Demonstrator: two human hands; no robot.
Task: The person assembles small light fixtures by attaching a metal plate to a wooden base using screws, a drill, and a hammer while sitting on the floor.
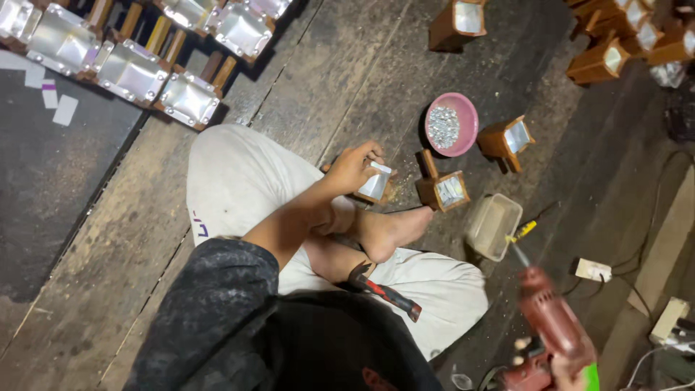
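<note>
My left hand (352,168) is closed in a grip on a small brown wooden box with a shiny metal lining (375,183), and it keeps this box on the wooden plank floor (318,80), just in front of my bare foot (391,230). My right hand (568,371) is low at the right edge of the view, only partly visible, and it is clenched on the handle of a red electric drill (550,322). The bit of the drill points up and away from me, toward a clear rectangular plastic tray (494,226).

Just beside the box I hold stands a second wooden box of the same kind (442,190), and a third one (507,140) stands further out. Between these two is a round pink plastic bowl with small silver metal pieces (451,124). A hammer with a red and black handle (380,286) lies on my crossed legs. Well apart, at the top left, a row of similar metal-lined boxes (130,69) is lying on the floor. A white power adapter (593,270) lies right of the tray.
</note>
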